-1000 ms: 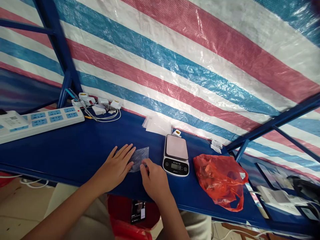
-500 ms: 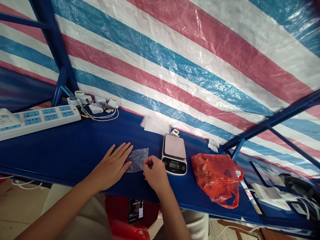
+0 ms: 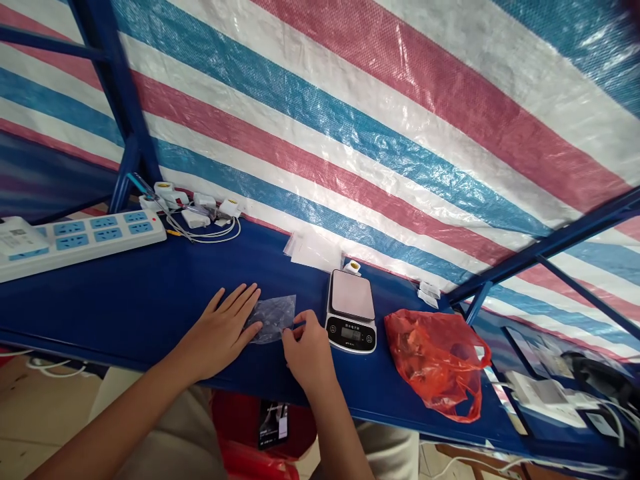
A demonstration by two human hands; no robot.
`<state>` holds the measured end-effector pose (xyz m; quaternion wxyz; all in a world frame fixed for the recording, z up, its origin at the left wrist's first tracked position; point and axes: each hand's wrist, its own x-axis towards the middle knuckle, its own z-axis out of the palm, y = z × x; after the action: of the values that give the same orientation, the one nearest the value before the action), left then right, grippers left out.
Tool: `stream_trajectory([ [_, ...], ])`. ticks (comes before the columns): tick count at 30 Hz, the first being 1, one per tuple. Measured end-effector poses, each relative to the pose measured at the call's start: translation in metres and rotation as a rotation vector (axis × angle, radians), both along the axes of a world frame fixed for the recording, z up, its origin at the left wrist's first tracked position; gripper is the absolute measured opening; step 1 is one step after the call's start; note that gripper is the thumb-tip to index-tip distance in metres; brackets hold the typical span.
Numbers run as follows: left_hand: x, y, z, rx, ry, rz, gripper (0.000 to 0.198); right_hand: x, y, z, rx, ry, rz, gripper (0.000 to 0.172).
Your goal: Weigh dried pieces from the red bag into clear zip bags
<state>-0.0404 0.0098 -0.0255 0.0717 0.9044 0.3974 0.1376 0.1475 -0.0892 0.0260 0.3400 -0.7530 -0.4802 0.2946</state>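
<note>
A small clear plastic bag (image 3: 274,315) lies flat on the blue shelf (image 3: 150,293). My left hand (image 3: 223,330) rests flat on the shelf with fingers stretched out, its fingertips pressing the bag's left edge. My right hand (image 3: 305,347) is curled just right of the bag, thumb and fingers pinched at the bag's right edge. A small digital scale (image 3: 351,312) stands right beside my right hand, its pan bare.
An orange plastic bag (image 3: 440,360) with contents lies right of the scale. A stack of clear bags (image 3: 313,250) sits behind. A white power strip (image 3: 75,240) and white chargers with cables (image 3: 200,213) lie at the left. A striped tarp (image 3: 350,120) backs the shelf.
My right hand shifted slightly along the clear bag's right edge, pinching it. My left hand stays flat on the bag. The view swayed a little.
</note>
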Motion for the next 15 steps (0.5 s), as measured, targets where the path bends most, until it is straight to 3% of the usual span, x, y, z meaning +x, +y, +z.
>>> stream_trajectory([
  [8, -0.001, 0.000, -0.003, 0.021, -0.019, -0.002, 0.072, 0.016, -0.013, 0.002, -0.008, -0.013, 0.018, 0.013],
  [15, -0.001, 0.000, -0.001, 0.024, -0.012, -0.012, 0.073, 0.005, -0.011, -0.004, -0.030, 0.058, 0.020, 0.012],
])
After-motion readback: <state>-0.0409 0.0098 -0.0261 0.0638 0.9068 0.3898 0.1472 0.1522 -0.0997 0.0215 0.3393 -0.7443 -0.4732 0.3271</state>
